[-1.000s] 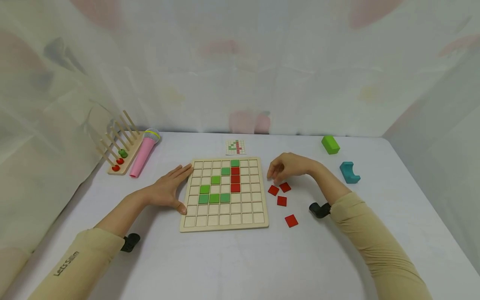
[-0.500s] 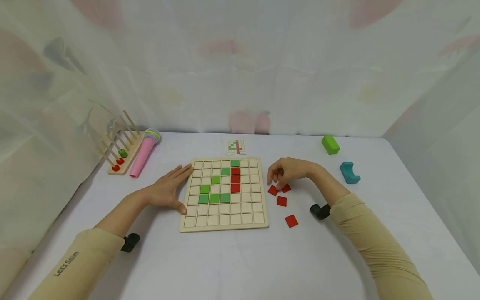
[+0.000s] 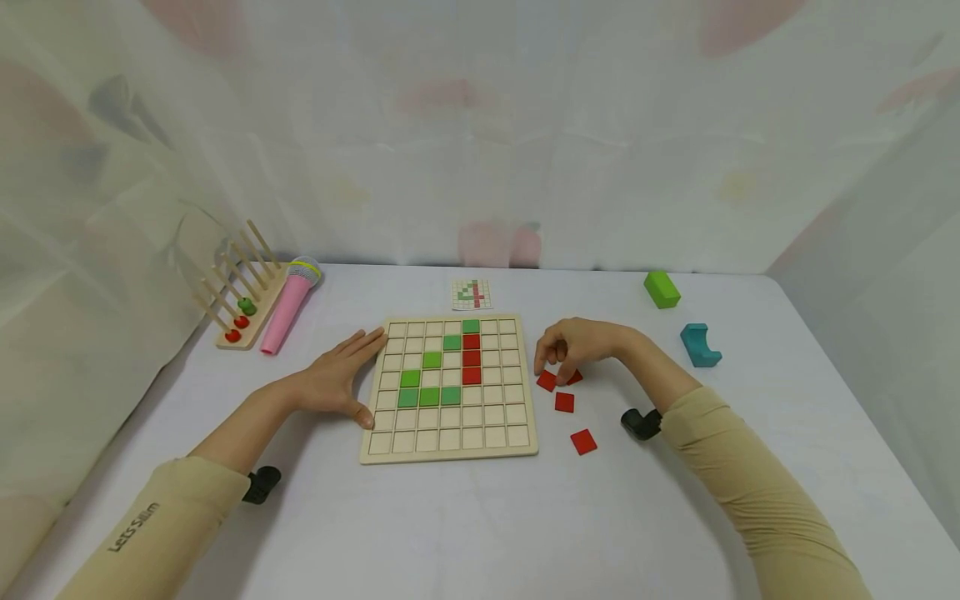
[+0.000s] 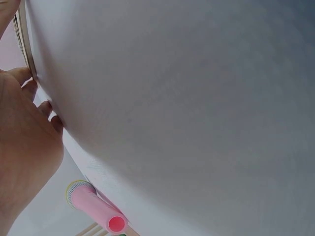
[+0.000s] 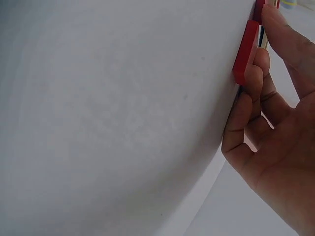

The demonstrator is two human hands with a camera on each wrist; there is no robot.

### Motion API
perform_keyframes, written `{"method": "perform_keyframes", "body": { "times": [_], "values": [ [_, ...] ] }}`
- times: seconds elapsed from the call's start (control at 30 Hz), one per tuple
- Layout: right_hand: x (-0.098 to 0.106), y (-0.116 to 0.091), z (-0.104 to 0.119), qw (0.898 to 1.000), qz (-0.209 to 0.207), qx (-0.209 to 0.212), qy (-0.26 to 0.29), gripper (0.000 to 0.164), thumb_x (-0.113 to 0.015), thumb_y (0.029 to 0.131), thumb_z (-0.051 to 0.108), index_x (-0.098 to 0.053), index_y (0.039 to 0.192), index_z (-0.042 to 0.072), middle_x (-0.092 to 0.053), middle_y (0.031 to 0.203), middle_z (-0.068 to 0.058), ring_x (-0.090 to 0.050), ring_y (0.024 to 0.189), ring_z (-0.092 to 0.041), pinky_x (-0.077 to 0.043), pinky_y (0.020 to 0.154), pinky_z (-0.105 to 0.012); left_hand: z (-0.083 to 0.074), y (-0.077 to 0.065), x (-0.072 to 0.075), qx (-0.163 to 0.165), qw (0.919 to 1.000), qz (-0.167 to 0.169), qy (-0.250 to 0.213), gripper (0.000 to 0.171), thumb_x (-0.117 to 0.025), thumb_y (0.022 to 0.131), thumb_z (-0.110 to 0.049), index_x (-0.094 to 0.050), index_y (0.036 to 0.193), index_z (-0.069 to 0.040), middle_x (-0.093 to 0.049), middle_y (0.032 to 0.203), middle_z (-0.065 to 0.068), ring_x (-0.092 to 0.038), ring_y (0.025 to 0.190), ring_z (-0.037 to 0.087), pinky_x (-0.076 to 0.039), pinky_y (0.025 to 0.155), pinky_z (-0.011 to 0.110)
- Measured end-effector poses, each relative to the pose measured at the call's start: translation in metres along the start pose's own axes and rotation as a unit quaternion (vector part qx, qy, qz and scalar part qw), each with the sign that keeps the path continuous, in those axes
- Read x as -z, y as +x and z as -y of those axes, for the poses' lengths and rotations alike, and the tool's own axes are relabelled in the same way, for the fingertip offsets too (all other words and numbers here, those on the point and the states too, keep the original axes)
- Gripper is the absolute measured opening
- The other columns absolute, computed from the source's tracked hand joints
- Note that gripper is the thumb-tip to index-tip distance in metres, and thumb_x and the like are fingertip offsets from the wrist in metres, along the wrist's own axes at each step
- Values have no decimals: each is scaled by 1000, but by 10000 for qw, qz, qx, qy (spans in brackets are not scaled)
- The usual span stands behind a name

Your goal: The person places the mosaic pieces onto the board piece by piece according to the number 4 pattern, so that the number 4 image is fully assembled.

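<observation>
My left hand (image 3: 333, 379) rests at the left edge of the wooden grid board (image 3: 448, 448), thumb and fingers spread along its rim. On the board, green square tiles (image 3: 429, 397) form a slanted line and a row, with a column of red tiles (image 3: 471, 358) beside them. Right of the board, my right hand (image 3: 581, 340) reaches down with curled fingers, its thumb and forefinger at opposite sides of a loose red tile (image 3: 547, 381) on the table. Another red tile (image 5: 246, 54) is close to the hand, partly hidden under it in the head view.
Two more red tiles (image 3: 565, 402) lie nearer the front. A pattern card (image 3: 471, 295) lies behind the board. At the back left are a pegged rack (image 3: 251, 321) and a pink toy microphone (image 3: 285, 312). A green block (image 3: 662, 289) and a teal arch block (image 3: 699, 346) stand right.
My right hand has come down slightly toward me, its thumb and forefinger now at the red tile. The neighbouring tile is more covered and shifted a little right. My left hand stays put.
</observation>
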State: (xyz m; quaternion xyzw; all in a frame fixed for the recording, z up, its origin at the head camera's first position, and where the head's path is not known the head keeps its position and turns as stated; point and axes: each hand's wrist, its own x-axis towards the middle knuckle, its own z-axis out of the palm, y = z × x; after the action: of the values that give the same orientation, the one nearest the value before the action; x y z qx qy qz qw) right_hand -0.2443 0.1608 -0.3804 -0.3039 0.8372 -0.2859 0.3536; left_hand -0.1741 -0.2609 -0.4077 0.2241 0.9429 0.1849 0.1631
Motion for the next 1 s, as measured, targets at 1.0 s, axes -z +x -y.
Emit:
{"method": "perform_keyframes", "body": {
  "times": [1.0],
  "values": [
    [-1, 1, 11, 9982, -355, -183, -454, 14, -79, 77, 5, -68, 82, 10, -61, 76, 0, -52, 72, -13, -44, 66, -25, -1, -1, 0, -58, 9999, -55, 97, 139, -90, 53, -55, -16, 158, -2, -11, 167, 19, -7, 152, 50, -17, 115, 72]
  ]
}}
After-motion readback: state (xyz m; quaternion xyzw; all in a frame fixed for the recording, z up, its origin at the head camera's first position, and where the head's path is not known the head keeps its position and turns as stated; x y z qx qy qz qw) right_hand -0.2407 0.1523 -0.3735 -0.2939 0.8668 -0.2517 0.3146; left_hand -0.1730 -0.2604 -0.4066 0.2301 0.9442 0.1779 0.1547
